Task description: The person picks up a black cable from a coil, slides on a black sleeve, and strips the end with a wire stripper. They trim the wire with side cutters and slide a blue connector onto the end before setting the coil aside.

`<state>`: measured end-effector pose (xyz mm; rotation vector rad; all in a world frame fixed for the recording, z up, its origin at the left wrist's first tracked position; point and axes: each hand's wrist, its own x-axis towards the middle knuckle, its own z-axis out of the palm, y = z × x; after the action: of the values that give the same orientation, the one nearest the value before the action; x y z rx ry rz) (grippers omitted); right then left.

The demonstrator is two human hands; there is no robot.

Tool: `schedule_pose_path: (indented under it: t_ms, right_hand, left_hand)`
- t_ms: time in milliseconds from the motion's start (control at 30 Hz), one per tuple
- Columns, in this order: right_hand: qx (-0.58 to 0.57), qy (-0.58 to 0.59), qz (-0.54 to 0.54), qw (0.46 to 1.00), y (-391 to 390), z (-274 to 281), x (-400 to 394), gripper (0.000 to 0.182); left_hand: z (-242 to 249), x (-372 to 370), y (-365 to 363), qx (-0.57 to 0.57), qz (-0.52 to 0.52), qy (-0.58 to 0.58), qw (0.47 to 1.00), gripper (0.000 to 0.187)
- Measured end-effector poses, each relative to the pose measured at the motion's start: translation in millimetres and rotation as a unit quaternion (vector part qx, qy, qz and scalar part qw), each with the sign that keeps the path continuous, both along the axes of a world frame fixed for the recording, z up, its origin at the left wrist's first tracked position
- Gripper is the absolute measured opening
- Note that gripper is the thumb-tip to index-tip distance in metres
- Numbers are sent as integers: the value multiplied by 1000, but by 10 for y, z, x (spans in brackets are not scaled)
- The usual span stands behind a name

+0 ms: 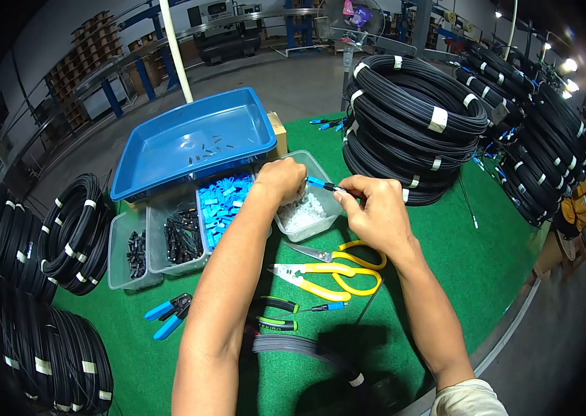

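My right hand pinches a blue and black fiber-optic connector, its blue end pointing left. My left hand is at that blue end, over a clear bin of small white caps. The left fingers are curled and partly hidden, so anything in them does not show. Below the right hand lie yellow-handled scissors and a yellow-handled stripper. Another blue-ended connector rests on the green mat by green-and-black plier handles. Left of my left forearm sits a blue-handled stripper.
Clear bins hold blue connector parts, black pieces and small black parts. Behind them stands a blue tray with a few dark bits. Black cable coils are stacked at right, with more coils at left.
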<state>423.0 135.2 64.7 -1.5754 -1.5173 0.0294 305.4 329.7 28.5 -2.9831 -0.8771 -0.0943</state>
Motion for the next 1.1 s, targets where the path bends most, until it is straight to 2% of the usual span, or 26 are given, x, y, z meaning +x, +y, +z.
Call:
schedule_pose_path:
  t_ms: [133,233,333,433,500,567,633,700,833,900,933,1100]
  right_hand:
    - [-1,7,5,1000,0,-14,5,14]
    - [5,3,8,1000,-1,-6,0,14]
    - [19,3,19,1000,-38,14,-21,14]
    - [44,21,52,997,-85,105,-104,15]
    - [34,86,108,990,-137,139,-197,14]
    - [-2,125,176,976,-200,185,-336,15]
    - [-64,119,205,969,-327,303,-478,19]
    - [-50,93,230,967,-337,248,-564,19]
    - [-4,42,247,968,-419,220,-771,17]
    - [-11,42,266,963,-455,214,-858,18]
    - [12,46,278,960,-448,155,-883,17]
    - [28,49,269,961,-466,145,-924,16]
  left_hand:
    - [-14,-10,29,-17,-22,2,1000,14]
    - [108,-78,-64,20,-10,-17,1000,13]
    - [229,-288,-185,-49,-113,-190,974,20]
    - [487,-724,-663,-95,-72,-297,947,17]
    - [500,-1078,-923,-139,-53,-393,907,18]
    - [482,-1422,-1169,-218,21,-454,864,16]
    - [425,-1704,-1413,-269,57,-516,811,11]
    - [344,-1918,-1593,-299,43,-574,761,12]
    - [198,-2125,-1843,-261,22,-631,730,14]
    - [202,-2130,-1866,-218,3,-620,754,13]
    - [211,-2122,-1884,-232,3,-638,734,13]
    - [191,-2145,-1866,-204,-22,-639,742,13]
